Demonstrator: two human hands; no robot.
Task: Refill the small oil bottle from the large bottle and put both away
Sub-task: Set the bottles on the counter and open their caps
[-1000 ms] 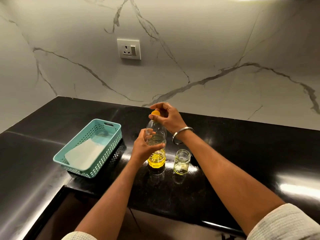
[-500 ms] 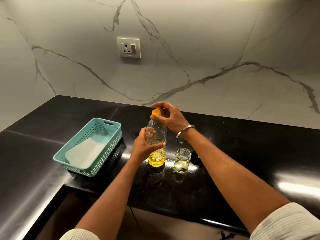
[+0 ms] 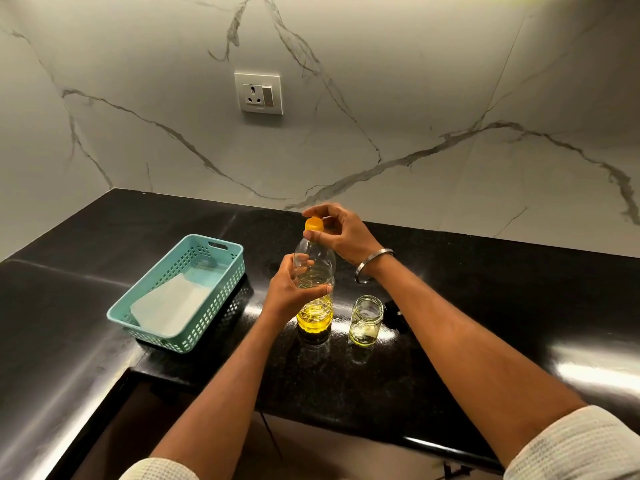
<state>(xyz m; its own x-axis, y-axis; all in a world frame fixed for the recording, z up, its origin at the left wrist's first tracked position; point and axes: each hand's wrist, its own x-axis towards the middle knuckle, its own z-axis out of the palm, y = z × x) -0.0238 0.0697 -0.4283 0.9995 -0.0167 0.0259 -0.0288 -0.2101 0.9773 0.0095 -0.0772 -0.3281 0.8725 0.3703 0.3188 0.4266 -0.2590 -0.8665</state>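
Note:
The large clear plastic bottle (image 3: 314,317) stands upright on the black counter (image 3: 485,306), with yellow oil in its lower part. My left hand (image 3: 289,291) grips its middle. My right hand (image 3: 337,233) pinches the yellow cap (image 3: 313,224) on its neck between thumb and fingers. Just right of the large bottle stands the small glass bottle (image 3: 365,322), open at the top, with a little pale oil at its bottom. A dark object (image 3: 394,315), partly hidden behind my right forearm, lies right of the small bottle.
A teal perforated basket (image 3: 221,252) with a white paper inside sits on the counter to the left. A wall socket (image 3: 259,93) is on the marble backsplash. The counter turns a corner at the left, and its front edge runs below my forearms.
My right hand has shifted its fingers round the yellow cap, which shows more now. The left hand and both bottles have stayed in place.

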